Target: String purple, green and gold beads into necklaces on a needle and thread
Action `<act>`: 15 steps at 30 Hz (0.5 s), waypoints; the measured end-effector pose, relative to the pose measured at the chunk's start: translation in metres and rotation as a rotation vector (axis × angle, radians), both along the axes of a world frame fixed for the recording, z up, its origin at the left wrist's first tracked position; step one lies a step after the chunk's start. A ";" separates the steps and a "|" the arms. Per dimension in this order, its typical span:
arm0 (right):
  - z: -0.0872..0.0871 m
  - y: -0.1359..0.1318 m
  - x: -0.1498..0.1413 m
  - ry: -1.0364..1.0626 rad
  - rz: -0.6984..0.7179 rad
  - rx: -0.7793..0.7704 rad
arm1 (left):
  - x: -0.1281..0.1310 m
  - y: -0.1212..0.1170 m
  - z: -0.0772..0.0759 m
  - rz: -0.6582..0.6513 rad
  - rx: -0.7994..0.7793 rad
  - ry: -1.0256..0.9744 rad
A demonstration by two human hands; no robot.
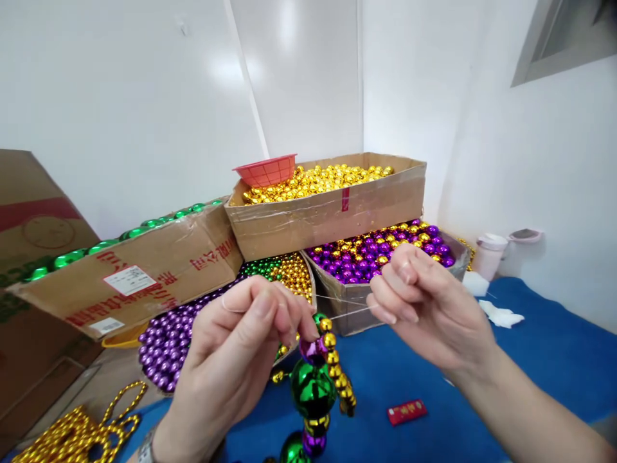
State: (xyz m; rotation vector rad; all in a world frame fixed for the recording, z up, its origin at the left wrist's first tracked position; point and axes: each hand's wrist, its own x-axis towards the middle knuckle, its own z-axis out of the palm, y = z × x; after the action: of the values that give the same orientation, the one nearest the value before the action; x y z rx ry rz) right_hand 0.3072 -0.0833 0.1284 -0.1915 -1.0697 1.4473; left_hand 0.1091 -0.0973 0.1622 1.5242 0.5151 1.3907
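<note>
My left hand (241, 360) is closed in a pinch at the top of a hanging bead strand (315, 386) of green, purple and gold beads. A thin clear thread (344, 308) runs taut from that pinch to my right hand (424, 308), whose fingers are pinched shut on the thread's other end. Both hands are raised above a blue table cover (530, 360). The lower strand hangs down past the frame's bottom edge.
Cardboard boxes stand behind: gold beads (318, 180) with a red basket (267, 170) on top, mixed purple and gold beads (380, 251), green beads (120, 235), and a tub of purple beads (168, 341). Gold bead strings (77, 431) lie at lower left. A small red packet (407, 411) lies on the cover.
</note>
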 end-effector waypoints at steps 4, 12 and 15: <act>-0.040 0.006 -0.008 0.126 0.034 -0.217 | -0.002 0.008 -0.038 -0.017 -0.219 -0.080; -0.075 0.012 0.001 -0.482 -0.465 -0.040 | 0.008 0.022 -0.085 0.019 -0.452 -0.142; -0.073 0.005 0.002 -0.992 -0.592 0.237 | 0.008 0.022 -0.076 0.014 -0.447 -0.120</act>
State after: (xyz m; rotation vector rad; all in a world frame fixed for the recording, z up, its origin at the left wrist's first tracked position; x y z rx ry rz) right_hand 0.3096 -0.0781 0.0553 -1.0339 -1.7622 0.6326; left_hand 0.1171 -0.0756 0.0860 1.0730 0.7086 1.2644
